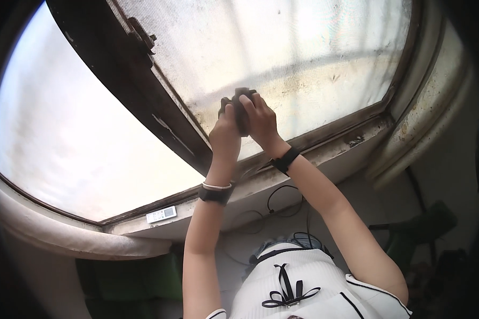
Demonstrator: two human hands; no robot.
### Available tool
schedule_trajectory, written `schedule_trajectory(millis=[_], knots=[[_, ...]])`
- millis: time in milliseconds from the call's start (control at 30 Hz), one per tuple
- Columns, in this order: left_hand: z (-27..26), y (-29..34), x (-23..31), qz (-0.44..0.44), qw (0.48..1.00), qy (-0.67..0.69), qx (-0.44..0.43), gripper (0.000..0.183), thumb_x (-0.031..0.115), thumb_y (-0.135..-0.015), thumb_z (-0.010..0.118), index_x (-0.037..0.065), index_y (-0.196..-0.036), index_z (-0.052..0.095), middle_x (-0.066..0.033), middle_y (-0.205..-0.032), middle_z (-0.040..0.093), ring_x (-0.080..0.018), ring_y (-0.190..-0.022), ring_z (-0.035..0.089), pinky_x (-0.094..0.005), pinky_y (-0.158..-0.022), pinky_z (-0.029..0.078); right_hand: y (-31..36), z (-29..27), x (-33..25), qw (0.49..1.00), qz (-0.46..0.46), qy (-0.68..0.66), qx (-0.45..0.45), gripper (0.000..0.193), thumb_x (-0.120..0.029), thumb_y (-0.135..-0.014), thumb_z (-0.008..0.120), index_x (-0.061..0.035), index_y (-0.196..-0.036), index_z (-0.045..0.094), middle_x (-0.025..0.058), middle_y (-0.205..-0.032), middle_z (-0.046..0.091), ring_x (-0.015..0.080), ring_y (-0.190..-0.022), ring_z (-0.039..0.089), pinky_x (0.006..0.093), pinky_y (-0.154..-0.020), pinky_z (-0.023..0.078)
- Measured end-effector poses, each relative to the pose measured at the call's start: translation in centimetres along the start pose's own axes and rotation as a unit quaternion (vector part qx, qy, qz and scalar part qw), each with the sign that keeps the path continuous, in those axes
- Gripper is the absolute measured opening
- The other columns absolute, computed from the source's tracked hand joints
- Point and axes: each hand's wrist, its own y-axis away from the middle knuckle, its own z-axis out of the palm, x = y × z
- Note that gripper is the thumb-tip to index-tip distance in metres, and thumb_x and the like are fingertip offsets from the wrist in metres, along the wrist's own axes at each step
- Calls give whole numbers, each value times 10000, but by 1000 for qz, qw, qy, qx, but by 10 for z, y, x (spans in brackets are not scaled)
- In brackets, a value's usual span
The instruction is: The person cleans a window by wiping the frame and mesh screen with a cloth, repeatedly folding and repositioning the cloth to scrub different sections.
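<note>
Both my arms reach up in front of a window. A small dark, lumpy object (241, 118) is held between my hands; its kind I cannot make out. My left hand (225, 130) is closed around its left side, thumb up. Across its right side and top, the fingers of my right hand (263, 122) are bent. Behind them is the window's mesh screen (308, 64), stained and dusty, in a worn dark frame. Whether the object touches the screen I cannot tell. A dark band sits on each wrist, and the left one also has a pale bracelet.
A white remote control (161, 214) lies on the window sill (135, 226) at the left. The dark window post (127, 80) carries a latch (142, 36). Black cables (282, 187) hang below the sill. Green furniture (138, 276) stands low left, more green (420, 228) at right.
</note>
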Motion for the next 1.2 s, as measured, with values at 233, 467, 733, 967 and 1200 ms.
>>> schedule_trajectory(millis=[233,467,733,967,1200], knots=[[49,48,-3,-103,979,17,-173,345,159,-828,484,31,-1133,386,-177,-732,609,-339,-666,618,-427,-544,487,73,3,20,983,36,96,-154,281,-66,-713,567,-86,-972,459,127,-866,500,299,-733,568,372,-559,492],[88,115,-28,-193,910,37,-364,236,110,-830,391,13,-1043,425,-253,-928,588,-395,-880,575,-457,-737,466,146,-10,22,872,229,11,-433,278,-74,-717,546,-65,-990,495,159,-960,577,320,-902,565,396,-720,482],[11,73,-1,-17,973,231,-15,377,-51,-811,364,-44,-1185,407,-238,-1105,462,-369,-1057,457,-402,-868,401,41,-29,-22,957,204,-204,-20,264,-29,-729,525,-49,-992,537,137,-970,574,305,-919,564,343,-788,459],[-11,52,19,-131,909,376,-126,188,48,-862,409,-67,-920,546,-114,-678,595,-172,-612,581,-300,-588,454,7,-28,-24,975,110,-182,-56,248,-79,-779,529,-62,-1026,509,143,-980,547,342,-864,547,379,-719,455],[80,162,-39,-239,849,338,-328,217,57,-783,460,-37,-931,587,-137,-752,629,-182,-714,619,-299,-621,490,175,-3,21,857,302,-172,-381,203,-141,-828,492,-12,-967,564,202,-837,598,356,-809,575,391,-697,449]])
